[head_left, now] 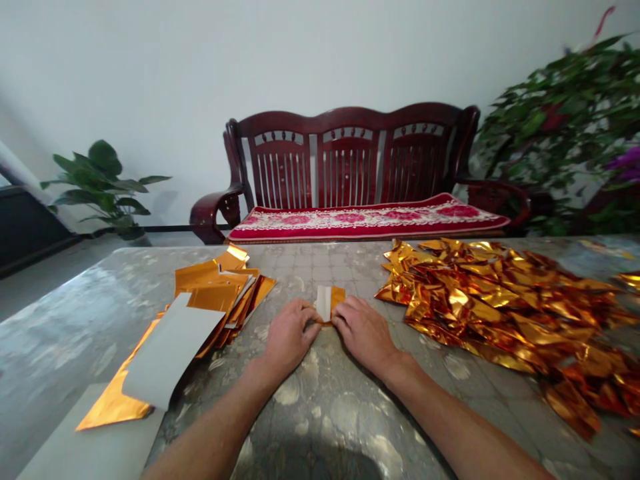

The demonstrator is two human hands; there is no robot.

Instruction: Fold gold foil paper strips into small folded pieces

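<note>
A small folded sheet of gold foil paper [324, 301] lies on the table between my hands, its pale backing and a strip of gold facing up. My left hand [294, 327] pinches its near left corner between thumb and fingers. At the near right corner, my right hand [361, 327] grips the same sheet, fingers bent over its edge. The near edge looks turned up, though the fingertips cover part of it. To the left sits a loose stack of flat gold foil sheets [210, 287]. A large heap of folded gold foil pieces [490, 300] spreads on the right.
The patterned table [300, 427] fills the foreground. A pale grey sheet [173, 347] rests across the left stack. Behind the table stands a dark red wooden bench [345, 153] with a red floral cover [370, 219]. Leafy plants [107, 183] flank it on both sides.
</note>
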